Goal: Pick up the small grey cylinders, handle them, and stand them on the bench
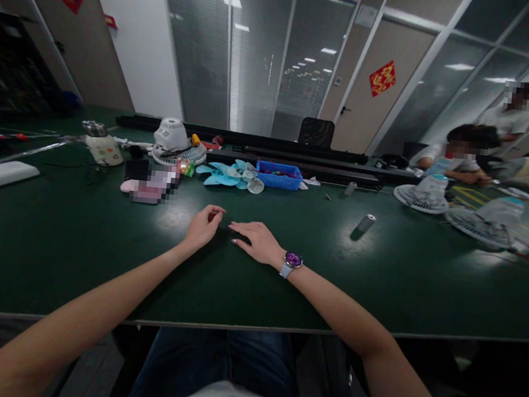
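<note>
My left hand [204, 225] is above the green tabletop [144, 287], fingers loosely curved, with a small gap to the thumb and nothing visible in it. Just to its right, my right hand [257, 240] is stretched out flat, palm down, thumb apart from the fingers, also holding nothing. A watch [292, 260] is on my right wrist. Beyond the hands lie light blue fan blades [222, 174] and a clear grey fan blade [250, 178]. Beside them stands a blue bin [280, 176] with small parts inside. Farther right, a metal cylinder [366, 222] stands on the table.
At left are a white fan housing [171, 136], a pink-cased item [149, 187], a sticker-covered cup [102, 144] and a white power strip [2, 177]. Long black bars [306, 159] run along the back. More fan parts [426, 192] and several people are at right.
</note>
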### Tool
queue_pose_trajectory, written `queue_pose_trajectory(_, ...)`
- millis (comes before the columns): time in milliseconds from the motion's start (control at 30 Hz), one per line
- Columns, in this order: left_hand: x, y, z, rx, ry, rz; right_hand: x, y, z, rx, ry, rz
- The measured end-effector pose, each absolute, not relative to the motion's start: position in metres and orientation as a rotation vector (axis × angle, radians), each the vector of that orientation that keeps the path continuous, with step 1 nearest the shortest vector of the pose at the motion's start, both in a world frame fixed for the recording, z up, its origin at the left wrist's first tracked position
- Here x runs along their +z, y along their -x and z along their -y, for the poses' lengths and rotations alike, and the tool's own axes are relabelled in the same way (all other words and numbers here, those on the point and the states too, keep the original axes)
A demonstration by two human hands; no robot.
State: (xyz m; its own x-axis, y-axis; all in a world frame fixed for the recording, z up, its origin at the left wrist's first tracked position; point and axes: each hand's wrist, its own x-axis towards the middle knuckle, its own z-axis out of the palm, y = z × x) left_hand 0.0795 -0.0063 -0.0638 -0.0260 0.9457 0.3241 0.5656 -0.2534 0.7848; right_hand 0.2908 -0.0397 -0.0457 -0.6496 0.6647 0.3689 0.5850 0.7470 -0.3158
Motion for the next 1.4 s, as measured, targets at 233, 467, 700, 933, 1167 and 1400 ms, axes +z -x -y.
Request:
queue_pose_trajectory(233,-0.059,-0.08,0.009,1.179,-1.821,-1.591,-0.047,-0.292,0.036,0.195,1.056,2.404)
queue_pose_trajectory(467,-0.052,-0.082,0.015,1.186,-1.811,-1.568,-0.009,-0.419,0.011,-0.367,1.605,1.825)
queue_pose_trajectory(700,-0.055,-0.083,0.014,1.156,-1.822,-1.557,-0.012,-0.551,0.012,-0.542,2.218,1.007)
queue_pose_trajectory(933,-0.055,-0.081,0.014,1.157,-1.814,-1.558,-0.029,-0.558,0.009,-0.408,2.352,0.979)
queue_pose_trajectory(1167,-0.059,-0.081,0.011,1.163,-1.776,-1.574,-0.035,-0.568,0.003,-0.492,2.283,1.057)
queue_pose_trajectory(1400,-0.061,-0.08,0.01,1.171,-1.737,-1.567,-0.039,-0.573,0.0,-0.512,2.298,0.992)
